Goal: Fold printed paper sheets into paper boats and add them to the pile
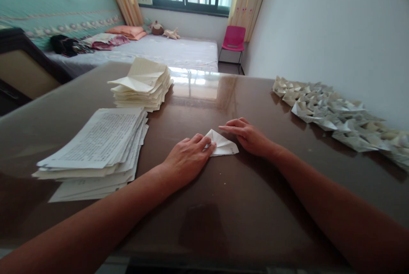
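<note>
A small white piece of folded paper [223, 145], triangular in shape, lies on the glossy brown table [223, 214] between my hands. My left hand [187, 159] rests palm down on its left part, fingers pressed flat against it. My right hand [247, 134] lies flat at the paper's upper right edge, fingers stretched out toward the left and touching it. Neither hand lifts the paper; both press it to the table top.
A loose stack of printed sheets [97, 148] lies at the left. Behind it stands a pile of folded cream sheets [143, 86]. Several folded paper shapes [335, 114] run along the right wall. A bed [153, 50] and a pink chair [234, 39] stand beyond the table.
</note>
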Demonstrator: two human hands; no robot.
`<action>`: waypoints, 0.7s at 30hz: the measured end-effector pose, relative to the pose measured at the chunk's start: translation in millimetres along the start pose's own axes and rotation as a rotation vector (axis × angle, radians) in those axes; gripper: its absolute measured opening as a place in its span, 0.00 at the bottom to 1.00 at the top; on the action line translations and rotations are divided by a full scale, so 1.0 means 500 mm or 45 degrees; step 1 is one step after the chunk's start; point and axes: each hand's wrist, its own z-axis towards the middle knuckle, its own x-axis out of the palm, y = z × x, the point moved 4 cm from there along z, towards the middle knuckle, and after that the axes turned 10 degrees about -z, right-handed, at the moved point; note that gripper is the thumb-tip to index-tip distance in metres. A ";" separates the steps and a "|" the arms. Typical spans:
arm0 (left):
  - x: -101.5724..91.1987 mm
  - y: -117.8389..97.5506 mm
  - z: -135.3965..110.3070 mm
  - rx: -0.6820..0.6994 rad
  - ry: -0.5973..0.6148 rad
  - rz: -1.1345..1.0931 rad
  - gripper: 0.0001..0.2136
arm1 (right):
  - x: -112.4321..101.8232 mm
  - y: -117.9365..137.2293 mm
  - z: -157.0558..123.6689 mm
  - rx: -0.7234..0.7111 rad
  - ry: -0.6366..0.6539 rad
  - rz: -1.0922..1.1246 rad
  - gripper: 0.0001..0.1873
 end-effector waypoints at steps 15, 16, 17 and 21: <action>0.000 -0.001 0.000 -0.008 0.017 0.028 0.17 | -0.068 0.031 -0.033 -0.231 0.339 -0.451 0.28; 0.000 -0.001 0.000 -0.007 0.017 0.025 0.17 | -0.075 0.034 -0.033 -0.229 0.350 -0.432 0.27; 0.001 -0.001 -0.001 -0.004 0.015 0.021 0.17 | -0.081 0.038 -0.032 -0.229 0.359 -0.402 0.25; 0.002 0.002 -0.001 -0.008 -0.022 -0.002 0.15 | -0.091 0.059 -0.015 -0.187 0.246 -0.161 0.15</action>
